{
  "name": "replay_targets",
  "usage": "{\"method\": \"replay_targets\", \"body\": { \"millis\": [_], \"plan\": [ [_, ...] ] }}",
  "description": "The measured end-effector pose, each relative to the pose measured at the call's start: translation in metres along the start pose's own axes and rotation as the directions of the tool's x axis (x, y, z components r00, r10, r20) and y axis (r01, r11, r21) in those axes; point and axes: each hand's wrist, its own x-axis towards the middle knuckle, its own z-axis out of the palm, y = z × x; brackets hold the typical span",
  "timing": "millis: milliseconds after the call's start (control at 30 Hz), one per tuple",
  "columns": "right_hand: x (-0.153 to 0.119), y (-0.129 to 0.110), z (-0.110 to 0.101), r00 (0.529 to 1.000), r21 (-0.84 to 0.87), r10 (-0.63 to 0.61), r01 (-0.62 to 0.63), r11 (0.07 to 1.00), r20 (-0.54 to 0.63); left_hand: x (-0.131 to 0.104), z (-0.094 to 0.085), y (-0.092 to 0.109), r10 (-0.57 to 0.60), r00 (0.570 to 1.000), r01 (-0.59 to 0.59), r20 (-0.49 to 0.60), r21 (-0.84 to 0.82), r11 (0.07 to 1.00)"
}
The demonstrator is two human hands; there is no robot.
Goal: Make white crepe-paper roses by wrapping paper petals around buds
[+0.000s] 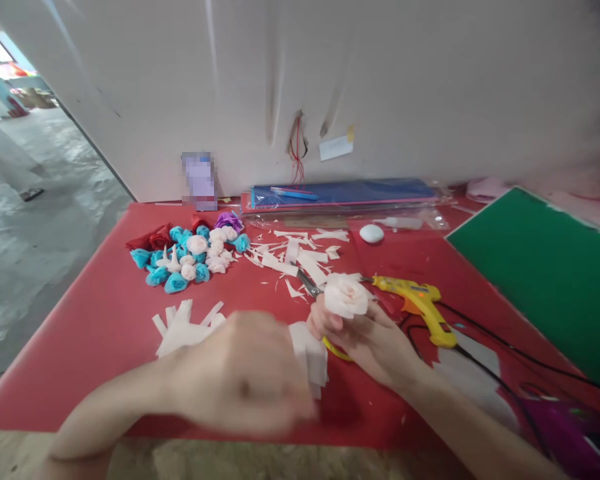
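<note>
A white paper rose (347,295) with layered petals is in my right hand (363,333), held above the red table by its base between closed fingers. Scissors with yellow handles (337,349) lie behind and below that hand, their blades pointing away. Nearer the camera, my left hand (250,373) is raised over the front of the table, blurred, with its back turned up; its fingertips are hidden. White paper strips (180,329) and a stack of white paper pieces (310,357) show around it. White scraps (280,261) are scattered beyond both hands.
Blue, white, red and purple paper flowers (187,257) are heaped at the left. A yellow glue gun (420,300) with a black cable lies right of my right hand, near a green board (545,280). Plastic-wrapped sheets (350,195), a white oval object (371,233) and a phone (200,180) are at the back.
</note>
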Motion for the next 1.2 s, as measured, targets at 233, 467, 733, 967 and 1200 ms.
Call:
{"method": "replay_targets", "body": {
  "millis": [233,467,733,967,1200],
  "plan": [
    [-0.009,0.009,0.011,0.996,-0.035,0.053,-0.055,0.998,-0.075,0.054,0.007,-0.032,-0.244,0.967,0.190,-0.071,-0.433,0.881],
    [-0.013,0.012,0.014,1.000,-0.231,0.009,-0.015,0.973,-0.026,0.043,0.015,-0.028,-0.301,0.951,0.187,-0.075,-0.635,0.750],
    [-0.012,-0.003,0.022,0.883,-0.755,-0.415,0.424,0.501,0.220,0.040,0.026,-0.036,-0.149,0.941,-0.044,-0.304,-0.547,0.836],
    [-0.016,0.001,0.023,0.792,-0.866,-0.536,0.457,0.201,0.294,0.041,0.024,-0.039,0.037,0.926,-0.173,-0.376,-0.335,0.926],
    [-0.015,0.009,0.012,0.727,-0.845,-0.557,0.528,0.080,0.401,0.044,0.018,-0.041,0.318,0.871,-0.334,-0.374,0.025,0.942]
  ]
}}
